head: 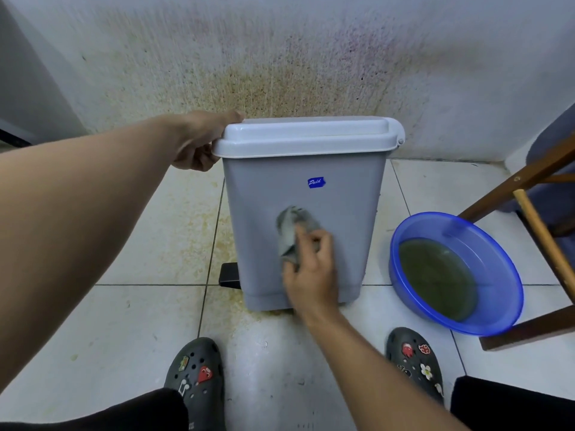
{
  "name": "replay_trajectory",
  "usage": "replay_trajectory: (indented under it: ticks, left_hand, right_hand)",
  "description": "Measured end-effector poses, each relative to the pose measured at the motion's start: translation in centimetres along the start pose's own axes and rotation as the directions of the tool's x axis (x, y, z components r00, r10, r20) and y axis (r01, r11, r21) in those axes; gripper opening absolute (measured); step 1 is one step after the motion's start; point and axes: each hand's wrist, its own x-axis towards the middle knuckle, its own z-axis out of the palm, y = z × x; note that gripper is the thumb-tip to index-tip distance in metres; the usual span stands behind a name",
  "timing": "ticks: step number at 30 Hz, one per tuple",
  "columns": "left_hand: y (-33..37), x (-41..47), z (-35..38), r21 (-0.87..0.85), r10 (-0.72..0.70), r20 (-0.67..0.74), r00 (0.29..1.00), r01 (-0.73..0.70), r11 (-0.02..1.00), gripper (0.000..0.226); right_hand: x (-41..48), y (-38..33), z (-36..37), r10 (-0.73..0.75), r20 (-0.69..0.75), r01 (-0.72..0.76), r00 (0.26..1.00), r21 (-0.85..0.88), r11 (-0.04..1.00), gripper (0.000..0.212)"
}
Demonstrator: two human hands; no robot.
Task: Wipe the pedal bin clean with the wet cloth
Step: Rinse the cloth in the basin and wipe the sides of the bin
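One pedal bin, stained tiles, mottled wall

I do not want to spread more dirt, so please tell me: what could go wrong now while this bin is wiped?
1. The water in the basin looks murky; rinsing the cloth there may smear dirt back onto the bin.
2. The basin sits close to the right shoe; one step might tip it.
3. The right hand wipes just below the blue sticker, which could peel when wet.
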Motion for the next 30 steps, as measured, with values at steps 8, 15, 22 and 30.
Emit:
replay_trajectory:
  ticks: [8, 15, 22, 30]
  left_hand:
    - [-0.3, 0.2, 0.1, -0.018, 0.007, 0.004, 1.0, -0.007, 1.0, 0.04]
    - [-0.2, 0.1, 0.2, -0.005, 0.017, 0.011, 1.0, -0.017, 1.0, 0.039]
    - [-0.3, -0.3, 0.1, -0.001, 0.023, -0.005, 1.0, -0.023, 1.0, 0.037]
    - [-0.4, -0.5, 0.2, -0.019, 0.021, -0.018, 1.0, -0.021, 1.0, 0.035]
  right_hand:
    - [-5.4, 0.8, 2.3, -0.053, 0.358, 0.096, 0.932, -0.104, 0.99, 0.065]
    - [-4.8, 6.7, -1.3, 0.242, 0.12, -0.229, 0.963, -0.109, 0.967, 0.07]
    - [-3.9, 10.0, -3.6, 0.522, -0.032, -0.52, 0.853, 0.053, 0.853, 0.05]
    - [-7.0, 4.6, 1.0, 0.184, 0.417, -0.156, 0.89, -0.101, 0.983, 0.056]
